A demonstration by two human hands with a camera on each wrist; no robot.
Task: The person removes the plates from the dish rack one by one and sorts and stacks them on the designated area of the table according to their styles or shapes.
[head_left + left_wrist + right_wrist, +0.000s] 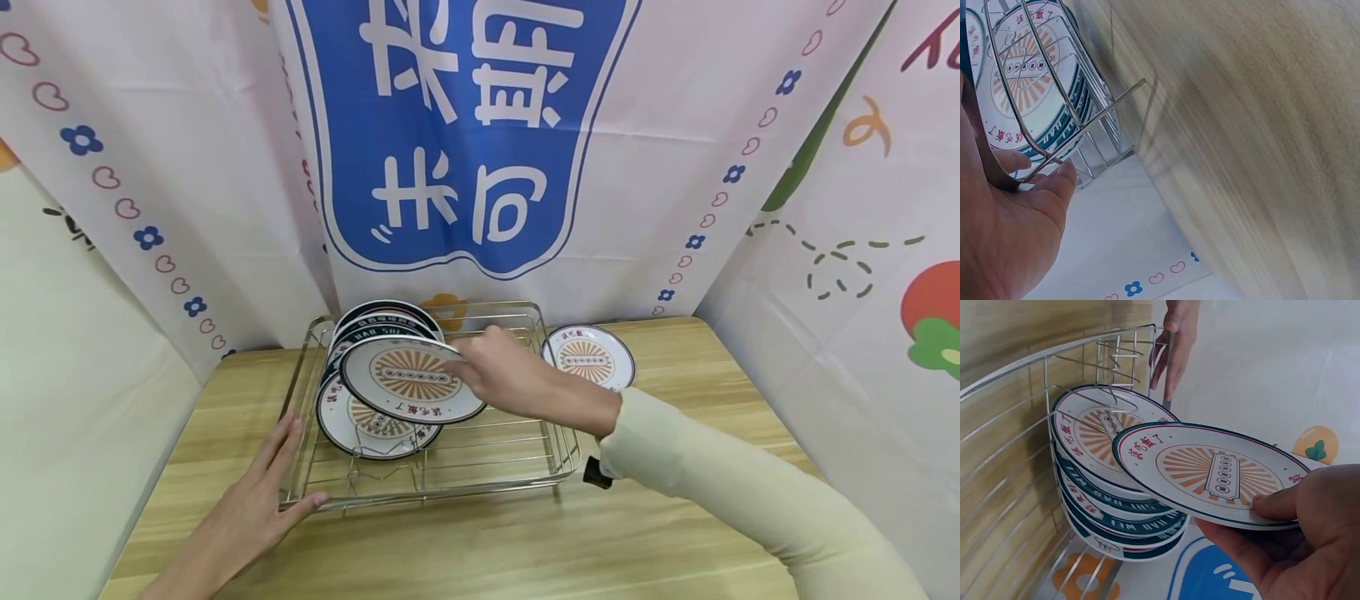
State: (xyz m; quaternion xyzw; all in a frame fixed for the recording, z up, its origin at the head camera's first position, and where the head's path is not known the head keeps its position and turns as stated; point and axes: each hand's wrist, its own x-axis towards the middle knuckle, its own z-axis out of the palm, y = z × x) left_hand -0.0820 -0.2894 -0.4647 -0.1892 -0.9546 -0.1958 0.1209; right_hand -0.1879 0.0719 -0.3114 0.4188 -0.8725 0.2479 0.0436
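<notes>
Clearly, the plate [408, 379] stretched left from the pinching right hand [502, 371], perhaps touching the stacked plates [1097, 456], while the left hand [251, 504] gripped the rack [450, 490].

Table [480, 546]: wood-grain top. Rear edge: cloth [660, 167] with blue emblem [461, 125]. Left edge: pale panel [75, 358]. Right edge: printed panel [832, 350].

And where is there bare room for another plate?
The table is bare in front of the rack, right of the left hand, and between the lone plate and the right wall. Inside the rack, the front-right part is bare. It is crowded at the rack's left, where the right hand holds one plate close to the stacked plates.
</notes>
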